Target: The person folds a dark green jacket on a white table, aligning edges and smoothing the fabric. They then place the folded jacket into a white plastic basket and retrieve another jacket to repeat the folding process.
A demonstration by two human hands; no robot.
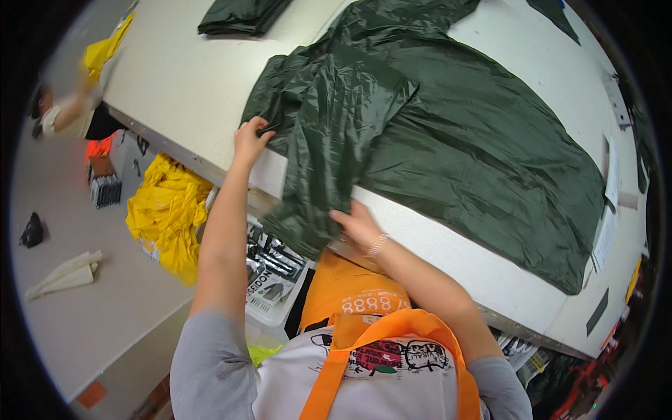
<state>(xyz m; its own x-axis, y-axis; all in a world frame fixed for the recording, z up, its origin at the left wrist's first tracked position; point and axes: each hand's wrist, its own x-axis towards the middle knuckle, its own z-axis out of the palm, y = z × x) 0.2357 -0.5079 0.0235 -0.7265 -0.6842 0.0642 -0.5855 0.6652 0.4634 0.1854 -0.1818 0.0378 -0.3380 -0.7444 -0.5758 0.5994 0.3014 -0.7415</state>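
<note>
Had a dark green garment (pixel 483 147) spread across the white bench (pixel 178 77), glossy and creased, with a long flap (pixel 343 105) lying over its left part and drooping, blurred, past the near edge. Pinched the garment's left border between thumb and fingers of the left hand (pixel 252 140). Touched the flap near the bench's front edge with the right thumb, having the right hand's (pixel 360 227) other fingers largely hidden; could not tell whether spread or pressed together. Wore a pale bracelet (pixel 379 245) on the right wrist and an orange apron (pixel 350 280). Had a folded dark green bundle (pixel 241 14) farther back on the bench, apart from the garment. Saw a yellow heap (pixel 164 210) beside the left forearm and packages (pixel 269 269) below the near edge.
</note>
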